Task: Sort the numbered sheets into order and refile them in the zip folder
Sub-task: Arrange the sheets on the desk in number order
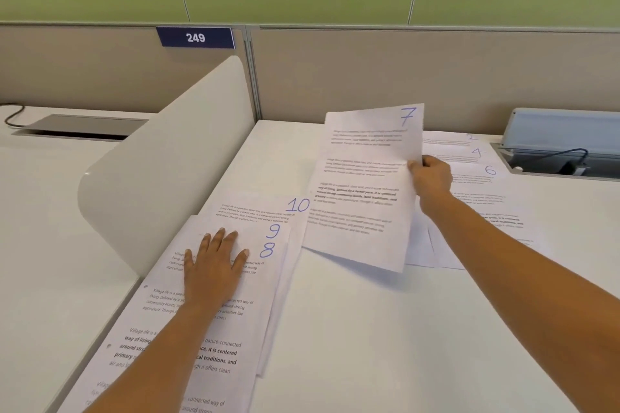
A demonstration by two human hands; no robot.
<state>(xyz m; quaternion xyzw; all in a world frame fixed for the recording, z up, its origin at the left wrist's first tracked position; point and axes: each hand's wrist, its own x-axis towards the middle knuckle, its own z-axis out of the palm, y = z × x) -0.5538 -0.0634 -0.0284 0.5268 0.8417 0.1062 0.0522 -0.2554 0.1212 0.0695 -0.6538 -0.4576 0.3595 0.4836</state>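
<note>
My left hand (214, 265) lies flat with spread fingers on a stack of printed sheets at the left, where sheet 8 (268, 250) is on top and sheets 9 (274, 230) and 10 (297, 204) stick out behind it. My right hand (432, 178) pinches the right edge of sheet 7 (362, 184) and holds it lifted above the white desk (369, 329). Behind that hand lie overlapping sheets marked 6 (489, 170), 4 (477, 152) and one whose number is partly hidden. No zip folder shows.
A rounded white divider panel (161, 171) stands along the left edge of the desk. A beige partition (402, 77) with a blue "249" plate (195, 37) closes the back. At the far right a raised grey cable-box lid (563, 127) stands over a recess with a cable.
</note>
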